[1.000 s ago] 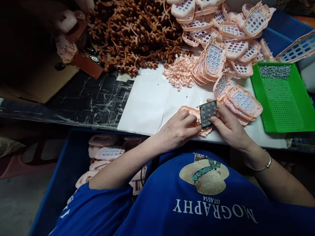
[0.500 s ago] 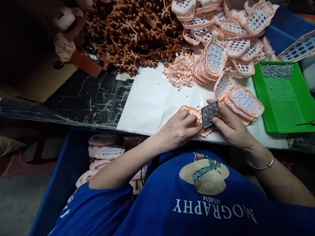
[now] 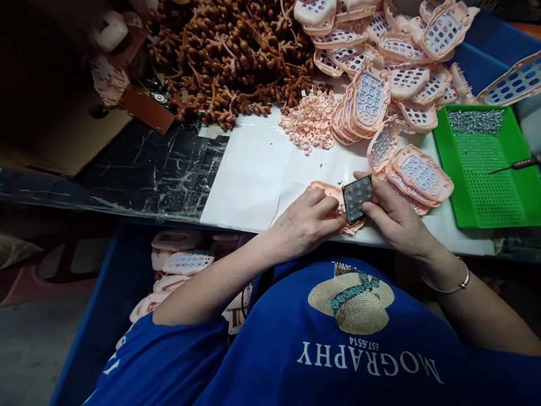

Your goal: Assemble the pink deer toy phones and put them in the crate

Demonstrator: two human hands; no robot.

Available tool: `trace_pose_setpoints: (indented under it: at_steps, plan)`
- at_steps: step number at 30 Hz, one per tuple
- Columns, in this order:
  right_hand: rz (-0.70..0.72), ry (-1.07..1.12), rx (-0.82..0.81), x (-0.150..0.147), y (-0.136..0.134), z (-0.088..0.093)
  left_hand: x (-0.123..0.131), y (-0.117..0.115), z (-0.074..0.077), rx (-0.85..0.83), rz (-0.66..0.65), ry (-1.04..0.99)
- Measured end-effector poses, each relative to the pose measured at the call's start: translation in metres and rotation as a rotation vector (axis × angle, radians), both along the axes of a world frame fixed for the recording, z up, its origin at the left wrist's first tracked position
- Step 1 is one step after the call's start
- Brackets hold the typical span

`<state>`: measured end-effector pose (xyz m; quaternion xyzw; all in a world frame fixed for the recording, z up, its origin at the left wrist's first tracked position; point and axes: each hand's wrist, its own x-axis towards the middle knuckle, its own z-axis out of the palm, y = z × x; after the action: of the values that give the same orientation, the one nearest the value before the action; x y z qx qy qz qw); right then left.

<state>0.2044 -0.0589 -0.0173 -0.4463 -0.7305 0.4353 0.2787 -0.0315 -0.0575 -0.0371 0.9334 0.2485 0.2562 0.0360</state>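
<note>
My right hand [image 3: 393, 211] pinches a small dark circuit board [image 3: 357, 197] between thumb and fingers, tilted upright with its dotted face toward me. Under it, on the white sheet, lies a pink plastic shell [image 3: 327, 189], partly covered by my hands. My left hand [image 3: 308, 223] is closed over the shell, its fingers curled and a fingertip by the board's lower left corner. What those fingers grip is hidden. Right beside my right hand is a stack of pink shells with pale keypads [image 3: 420, 172].
A heap of brown plastic pieces [image 3: 236, 56] and small pink buttons [image 3: 310, 121] lie behind. More pink shells [image 3: 406, 45] pile up at the back right. A green tray [image 3: 460, 192] holds screws [image 3: 475, 121]; a screwdriver [image 3: 524, 164] reaches over it. Below left, a blue bin [image 3: 97, 316] contains pink housings.
The circuit board and my right fingers have shifted slightly left. The screwdriver at the right has come farther in over the green tray. My left hand is nearly still.
</note>
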Motion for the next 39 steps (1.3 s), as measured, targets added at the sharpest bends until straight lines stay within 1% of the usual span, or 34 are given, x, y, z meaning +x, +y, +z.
trace_pose_setpoints:
  at_steps: [4, 6, 11, 13, 16, 18, 21, 22, 24, 26, 28, 31, 34, 37, 39]
  plan:
    - [-0.056, -0.081, 0.084, -0.006, 0.000, 0.005, 0.000, 0.000, 0.001, -0.016, 0.006, -0.009]
    - [-0.055, -0.134, 0.126, -0.009, 0.002, 0.008, 0.000, 0.000, 0.001, -0.027, 0.006, -0.020]
    - [-0.043, -0.200, 0.148, -0.012, 0.005, 0.016, 0.000, -0.001, 0.005, -0.096, -0.021, -0.061]
    - [-0.054, -0.229, 0.193, -0.013, 0.005, 0.018, -0.002, -0.001, 0.006, -0.150, -0.052, -0.123]
    - [-0.054, -0.298, 0.308, -0.013, 0.006, 0.019, -0.008, -0.001, 0.007, -0.220, -0.096, -0.276]
    - [-0.043, -0.341, 0.356, -0.014, 0.007, 0.019, -0.014, -0.001, 0.007, -0.231, -0.046, -0.343]
    - [-0.013, -0.386, 0.387, -0.016, 0.009, 0.020, -0.026, 0.001, 0.007, -0.212, 0.125, -0.355]
    - [0.000, -0.392, 0.401, -0.017, 0.010, 0.021, -0.029, 0.003, 0.006, -0.220, 0.156, -0.338]
    - [0.042, -0.394, 0.419, -0.019, 0.012, 0.023, -0.034, 0.006, 0.005, -0.261, 0.139, -0.284]
    - [0.101, -0.390, 0.411, -0.021, 0.016, 0.024, -0.036, 0.010, 0.004, -0.289, 0.079, -0.240]
    - [0.155, -0.378, 0.387, -0.023, 0.020, 0.023, -0.036, 0.009, 0.002, -0.285, 0.057, -0.241]
    - [0.217, -0.338, 0.361, -0.022, 0.023, 0.022, -0.031, 0.000, 0.001, -0.259, 0.090, -0.283]
    - [0.311, -0.337, 0.367, -0.018, 0.023, 0.022, -0.024, -0.016, 0.001, -0.239, 0.145, -0.307]
    - [0.379, -0.383, 0.417, -0.014, 0.020, 0.025, -0.017, -0.031, -0.002, -0.256, 0.241, -0.356]
    - [0.407, -0.424, 0.434, -0.012, 0.016, 0.027, -0.014, -0.037, -0.004, -0.290, 0.295, -0.399]
